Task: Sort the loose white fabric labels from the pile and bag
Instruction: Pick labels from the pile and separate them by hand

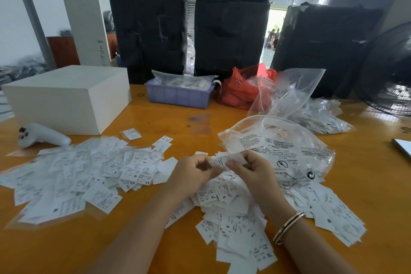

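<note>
Over the orange table (pixel 178 122), left hand (pixel 191 176) and right hand (pixel 255 173) pinch 1 white label (pixel 224 161) in closed grip.

White box (pixel 66 98) (closed) — blue tray (pixel 178 95)

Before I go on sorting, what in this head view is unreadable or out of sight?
- Size letter on the white fabric label pinched by the left hand and right hand: blurred, partly covered by fingers.
- Contents of the lilac plastic tray: covered by a clear bag.
- Contents of the red plastic bag: opaque.
- Flat white-edged object on the orange table: cut off by the right edge.
</note>
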